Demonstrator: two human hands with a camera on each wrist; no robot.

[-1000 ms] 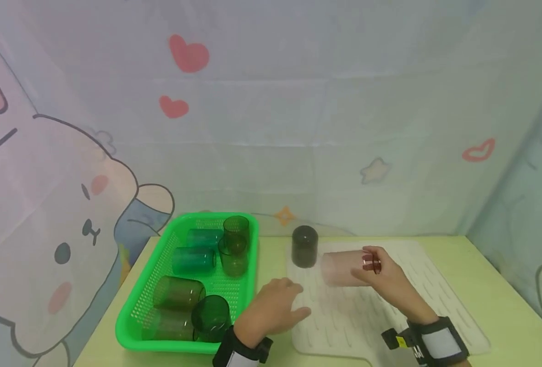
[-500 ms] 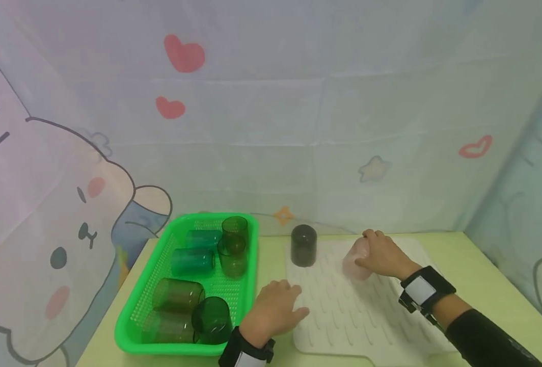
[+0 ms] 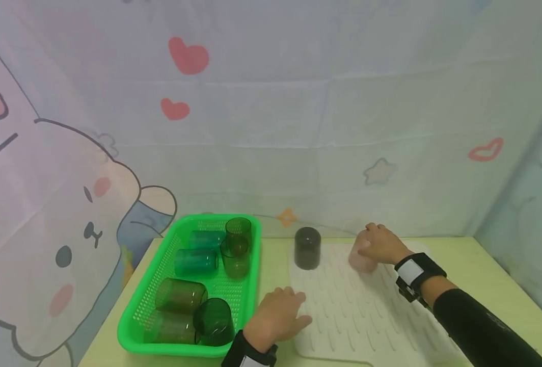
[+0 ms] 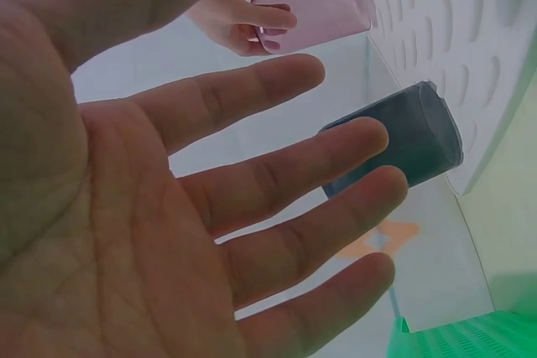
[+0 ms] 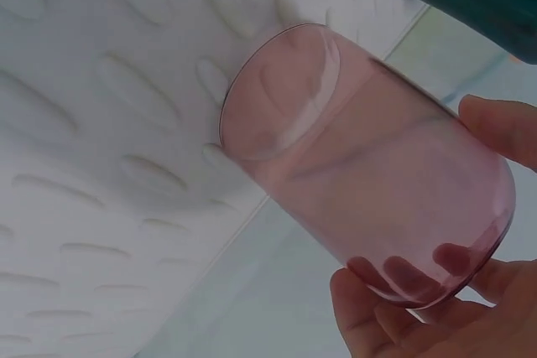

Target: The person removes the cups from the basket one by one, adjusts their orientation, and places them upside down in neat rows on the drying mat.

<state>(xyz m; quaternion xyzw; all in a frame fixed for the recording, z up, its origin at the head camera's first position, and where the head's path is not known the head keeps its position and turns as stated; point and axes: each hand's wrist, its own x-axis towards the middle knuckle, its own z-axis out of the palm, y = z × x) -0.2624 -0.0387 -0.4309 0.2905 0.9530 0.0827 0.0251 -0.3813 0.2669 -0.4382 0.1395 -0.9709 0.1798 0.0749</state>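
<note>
My right hand [image 3: 384, 245] grips a clear pink cup [image 3: 360, 256] near its closed end, thumb on one side and fingers on the other. In the right wrist view the pink cup [image 5: 394, 182] is upside down, its rim at the white ridged mat [image 5: 75, 207]; whether it bears fully on the mat I cannot tell. Left of it, a dark grey cup [image 3: 307, 248] stands upside down on the mat [image 3: 344, 311]. My left hand [image 3: 277, 316] hovers between the basket and the mat, fingers spread and holding nothing; its palm [image 4: 117, 215] shows in the left wrist view.
A green basket [image 3: 123, 326] stands at the left with several see-through cups: teal cups [image 3: 196, 262] lying down, brown ones [image 3: 181, 295], and a dark green one [image 3: 213, 321]. A printed cloth [image 3: 271, 112] hangs behind the pale yellow table [image 3: 459, 265].
My right hand has turned the pink cup from lying sideways to upside down and brought it to the mat's far part. My left hand has hardly moved.
</note>
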